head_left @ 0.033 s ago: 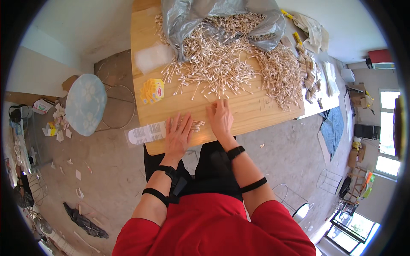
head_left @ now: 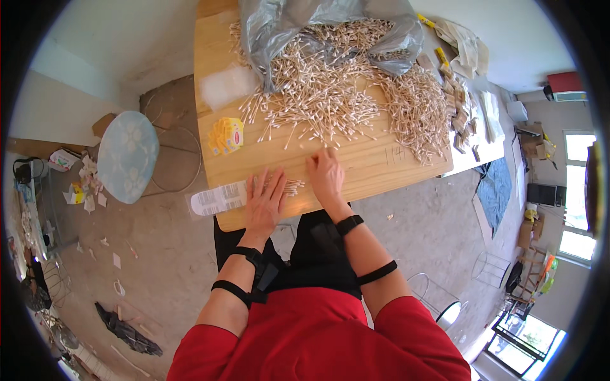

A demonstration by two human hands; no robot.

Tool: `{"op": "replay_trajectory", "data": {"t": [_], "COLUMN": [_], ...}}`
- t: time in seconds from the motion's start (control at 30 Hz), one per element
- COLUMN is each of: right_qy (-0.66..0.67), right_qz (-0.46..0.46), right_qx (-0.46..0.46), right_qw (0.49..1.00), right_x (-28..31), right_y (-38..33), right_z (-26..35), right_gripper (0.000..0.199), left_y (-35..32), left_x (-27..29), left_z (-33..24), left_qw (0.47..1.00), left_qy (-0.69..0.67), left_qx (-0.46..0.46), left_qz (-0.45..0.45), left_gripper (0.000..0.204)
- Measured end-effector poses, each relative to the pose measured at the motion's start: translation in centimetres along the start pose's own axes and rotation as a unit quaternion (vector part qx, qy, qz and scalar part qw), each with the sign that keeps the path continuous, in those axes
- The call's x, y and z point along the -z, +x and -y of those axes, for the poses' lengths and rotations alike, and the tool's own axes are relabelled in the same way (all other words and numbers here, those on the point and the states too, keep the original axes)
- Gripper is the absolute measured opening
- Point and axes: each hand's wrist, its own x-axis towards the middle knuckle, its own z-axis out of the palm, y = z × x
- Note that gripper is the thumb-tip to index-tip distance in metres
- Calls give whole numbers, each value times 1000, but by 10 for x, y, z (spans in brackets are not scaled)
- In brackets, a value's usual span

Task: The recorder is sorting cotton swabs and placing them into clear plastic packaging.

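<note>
Pressing left hand (head_left: 265,202) on clear labelled packet (head_left: 219,199), yellow packets (head_left: 227,134) beyond

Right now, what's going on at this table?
A person in a red shirt sits at a wooden table sorting cotton swabs. The left hand lies flat over a small bundle of swabs and a clear packet at the near edge. The right hand reaches toward the big loose pile of swabs spilling from a grey plastic bag. Small yellow packets lie to the left.
</note>
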Motion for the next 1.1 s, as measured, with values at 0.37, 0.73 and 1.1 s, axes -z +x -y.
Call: {"op": "replay_trajectory", "data": {"t": [0.37,0.73,1.1], "right_qy": [-31,7,33], "right_qz": [-14,1,52], "right_qx": [-106,135,87], "right_qw": [994,991,994], "right_x": [-38,-17,9], "right_y": [45,55,33], "right_z": [48,31,-9], "right_gripper": [26,10,9], "left_y": [1,-1,0], "left_x": [-1,-1,2], "left_z": [2,2,0], "left_qw": [1000,1000,1000], "left_qy": [-8,-16,-24], "left_qx": [4,12,13], "left_qz": [14,5,-2], "left_gripper": [54,52,48]}}
